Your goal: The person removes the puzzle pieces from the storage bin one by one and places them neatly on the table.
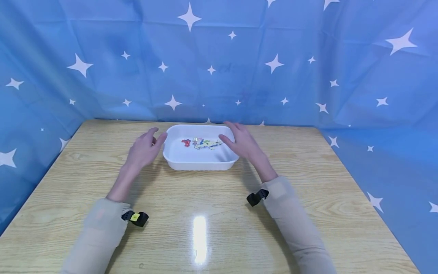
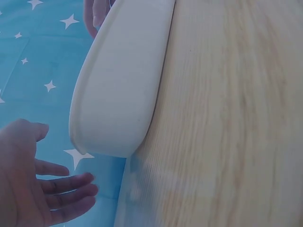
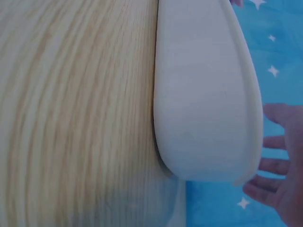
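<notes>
Left hand [image 1: 143, 149]: loosely extended fingers, empty, beside the tray's left end. Right hand [image 1: 242, 142]: likewise open-fingered, empty, at the right end; rim contact unclear. White tray [image 1: 200, 166]: between both, near the wooden table [image 1: 171, 205]'s far edge. Contents: red piece [image 1: 186, 142], pale multicoloured piece [image 1: 206, 144].
</notes>
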### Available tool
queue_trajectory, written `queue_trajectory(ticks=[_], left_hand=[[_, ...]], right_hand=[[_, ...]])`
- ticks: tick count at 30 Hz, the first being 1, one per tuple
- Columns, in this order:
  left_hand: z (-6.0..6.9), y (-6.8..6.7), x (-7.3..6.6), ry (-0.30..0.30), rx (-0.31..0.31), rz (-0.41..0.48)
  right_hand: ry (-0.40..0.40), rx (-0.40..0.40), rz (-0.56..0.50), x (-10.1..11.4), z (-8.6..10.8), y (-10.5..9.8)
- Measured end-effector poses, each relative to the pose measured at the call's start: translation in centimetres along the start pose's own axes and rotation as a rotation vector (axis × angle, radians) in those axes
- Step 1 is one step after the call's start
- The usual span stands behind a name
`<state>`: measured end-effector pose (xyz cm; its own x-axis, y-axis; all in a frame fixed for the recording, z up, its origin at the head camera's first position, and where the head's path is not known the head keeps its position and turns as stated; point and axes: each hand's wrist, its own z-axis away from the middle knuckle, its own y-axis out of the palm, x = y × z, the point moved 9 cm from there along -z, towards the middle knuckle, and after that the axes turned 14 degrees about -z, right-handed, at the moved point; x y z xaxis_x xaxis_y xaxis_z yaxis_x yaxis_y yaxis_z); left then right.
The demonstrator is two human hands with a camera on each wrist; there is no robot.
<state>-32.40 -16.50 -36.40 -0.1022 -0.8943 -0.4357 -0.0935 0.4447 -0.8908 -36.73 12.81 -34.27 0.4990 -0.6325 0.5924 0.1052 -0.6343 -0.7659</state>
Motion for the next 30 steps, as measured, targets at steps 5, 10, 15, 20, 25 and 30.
queue_trajectory(ticks=[5,10,15,20,25,30], left_hand=[[-0.4,0.5,-0.2,-0.006,0.004,0.048],[-0.7,1.0,-0.2,-0.022,0.011,0.093],[-1.0,1.4,-0.2,-0.041,0.006,0.119],[-1.2,1.6,-0.6,-0.046,-0.007,0.133],[-1.4,1.8,-0.5,-0.055,-0.033,0.151],[-1.7,1.8,-0.5,-0.047,-0.096,0.187]], right_hand=[[-0.021,0.02,-0.019,0.1,-0.6,1.2],[-0.05,0.053,-0.04,0.7,-1.4,2.4],[-0.038,0.107,-0.077,0.8,-2.3,3.9],[0.003,0.15,-0.035,0.5,-3.2,4.9],[0.035,0.198,-0.022,0.1,-3.9,5.8],[0.074,0.254,-0.071,-0.3,-4.0,6.8]])
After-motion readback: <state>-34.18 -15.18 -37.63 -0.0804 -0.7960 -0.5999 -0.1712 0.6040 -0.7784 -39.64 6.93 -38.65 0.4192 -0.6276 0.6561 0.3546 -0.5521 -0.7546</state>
